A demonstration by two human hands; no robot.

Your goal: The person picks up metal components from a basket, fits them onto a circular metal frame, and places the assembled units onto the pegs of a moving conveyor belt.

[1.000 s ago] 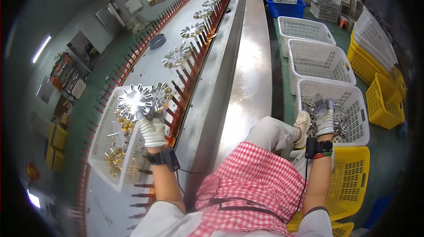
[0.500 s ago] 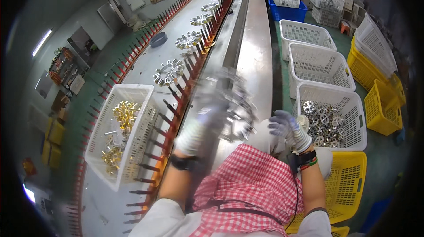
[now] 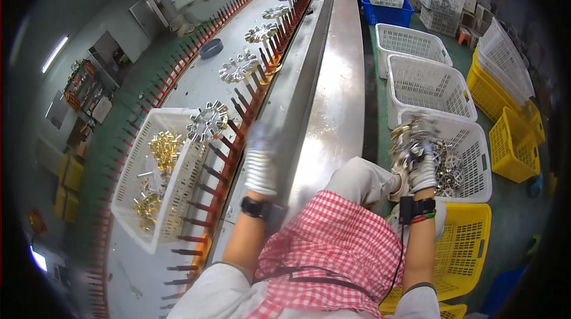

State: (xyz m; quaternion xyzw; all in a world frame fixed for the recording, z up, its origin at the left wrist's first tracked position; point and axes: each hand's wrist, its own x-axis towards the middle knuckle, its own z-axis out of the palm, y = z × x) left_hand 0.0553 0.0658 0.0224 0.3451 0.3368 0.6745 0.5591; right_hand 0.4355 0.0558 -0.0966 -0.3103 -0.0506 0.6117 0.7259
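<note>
My left hand (image 3: 260, 155), in a striped light glove, is beside the row of upright dark-tipped pegs (image 3: 239, 109); its fingers are smeared by motion. Next to those pegs, a round rack of silver parts (image 3: 208, 121) stands above the edge of the conveyor. On the right, my gloved right hand (image 3: 423, 167) is closed on a cluster of shiny metal parts (image 3: 409, 136), blurred by motion. It is over the near white crate (image 3: 477, 151), in which loose silver parts (image 3: 450, 171) lie.
On the conveyor stands a white basket (image 3: 168, 206) of gold-coloured parts (image 3: 165, 149). More round racks (image 3: 239, 66) line the pegs farther off. A metal ledge (image 3: 339, 81) runs along the middle. White crates (image 3: 428, 84) and yellow crates (image 3: 514, 152) stand at right.
The metal cluster, held before at my left hand over the ledge, is now at my right hand over the crate. My left hand has moved toward the pegs. The racks have shifted nearer.
</note>
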